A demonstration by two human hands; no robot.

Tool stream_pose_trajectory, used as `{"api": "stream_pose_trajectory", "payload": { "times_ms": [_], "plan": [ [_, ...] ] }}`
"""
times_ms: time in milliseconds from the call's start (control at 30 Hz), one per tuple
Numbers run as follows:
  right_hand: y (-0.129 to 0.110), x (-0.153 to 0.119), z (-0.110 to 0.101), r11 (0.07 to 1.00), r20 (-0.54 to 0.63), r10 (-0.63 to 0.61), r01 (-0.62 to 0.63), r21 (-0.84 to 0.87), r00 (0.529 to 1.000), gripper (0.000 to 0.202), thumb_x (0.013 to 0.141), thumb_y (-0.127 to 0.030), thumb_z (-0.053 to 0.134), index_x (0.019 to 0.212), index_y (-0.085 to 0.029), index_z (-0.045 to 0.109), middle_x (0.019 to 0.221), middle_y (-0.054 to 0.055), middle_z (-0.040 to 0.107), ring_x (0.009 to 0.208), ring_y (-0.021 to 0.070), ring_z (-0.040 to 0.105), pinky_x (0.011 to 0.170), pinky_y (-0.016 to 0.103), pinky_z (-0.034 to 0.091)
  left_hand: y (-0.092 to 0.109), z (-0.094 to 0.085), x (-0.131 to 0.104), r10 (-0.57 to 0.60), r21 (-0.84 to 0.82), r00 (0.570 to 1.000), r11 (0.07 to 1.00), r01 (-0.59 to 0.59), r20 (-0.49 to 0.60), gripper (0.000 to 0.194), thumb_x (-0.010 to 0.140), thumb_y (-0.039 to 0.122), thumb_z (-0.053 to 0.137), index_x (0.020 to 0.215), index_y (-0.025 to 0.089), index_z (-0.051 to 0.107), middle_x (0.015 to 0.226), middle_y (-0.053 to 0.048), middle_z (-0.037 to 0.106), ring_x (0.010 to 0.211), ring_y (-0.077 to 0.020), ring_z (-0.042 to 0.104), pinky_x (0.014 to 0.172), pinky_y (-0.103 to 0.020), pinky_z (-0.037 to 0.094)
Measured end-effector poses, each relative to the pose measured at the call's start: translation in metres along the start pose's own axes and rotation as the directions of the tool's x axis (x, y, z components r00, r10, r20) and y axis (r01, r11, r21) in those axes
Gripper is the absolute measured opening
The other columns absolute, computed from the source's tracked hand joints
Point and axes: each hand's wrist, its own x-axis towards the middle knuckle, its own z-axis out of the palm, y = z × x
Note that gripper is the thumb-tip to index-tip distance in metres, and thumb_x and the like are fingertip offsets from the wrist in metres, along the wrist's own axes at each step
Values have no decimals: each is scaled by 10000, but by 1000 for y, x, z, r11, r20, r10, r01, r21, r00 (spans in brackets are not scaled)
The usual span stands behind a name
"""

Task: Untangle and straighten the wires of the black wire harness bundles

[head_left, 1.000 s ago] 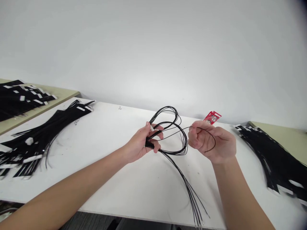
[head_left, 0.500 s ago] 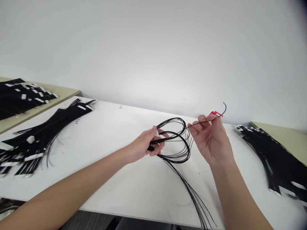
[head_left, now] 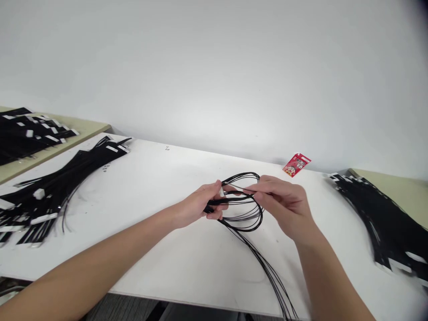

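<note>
A looped bundle of thin black cables (head_left: 245, 228) is held over the middle of the white table. My left hand (head_left: 210, 200) is closed around its left end, where a small white label or connector (head_left: 221, 191) shows by the thumb. Loose cable ends hang from the bundle toward the table's front edge. At the right side of the loops, my right hand (head_left: 284, 200) pinches a thin cable strand with thumb and fingers.
Black cable bundles with white tags lie at the left (head_left: 73, 174) and at the right (head_left: 384, 218). More cables (head_left: 20, 136) rest on a beige table (head_left: 90, 128) at the far left. A red packet (head_left: 296, 165) is near the wall behind my right hand.
My right hand has moved left and turned over, bringing the strand to the loops. The red packet behind it is now uncovered. My left hand keeps its hold on the bundle.
</note>
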Motion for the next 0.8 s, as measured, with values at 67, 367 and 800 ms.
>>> {"api": "stream_pose_trajectory", "payload": {
  "times_ms": [67, 367, 800],
  "plan": [
    [1, 1, 3, 995, -7, 14, -14, -97, 1000, 196, 869, -191, 586, 937, -282, 746, 638, -1, 499, 571, 116, 394, 526, 282, 313, 1, 0, -1, 11, 11, 998, 1000, -11, 58, 506, 925, 560, 353, 1168, 202, 617, 626, 42, 362, 477, -89, 291, 698, -348, 391],
    [8, 4, 5, 976, -46, 90, -97, -196, 995, 195, 821, -117, 550, 770, -216, 710, 625, -22, 483, 549, 86, 404, 507, 255, 311, 9, 3, -5, 19, 76, 977, 996, -36, 213, 550, 923, 579, 321, 773, 179, 668, 591, 20, 354, 483, -100, 275, 677, -347, 380],
    [12, 4, 4, 971, -53, 24, -36, -238, 998, 212, 820, -113, 558, 811, -240, 728, 605, -39, 449, 541, 73, 386, 484, 231, 305, 3, -1, -1, 48, 111, 963, 991, -79, 264, 593, 955, 562, 208, 584, 163, 442, 534, 34, 362, 487, -91, 275, 689, -330, 413]
  ]
}}
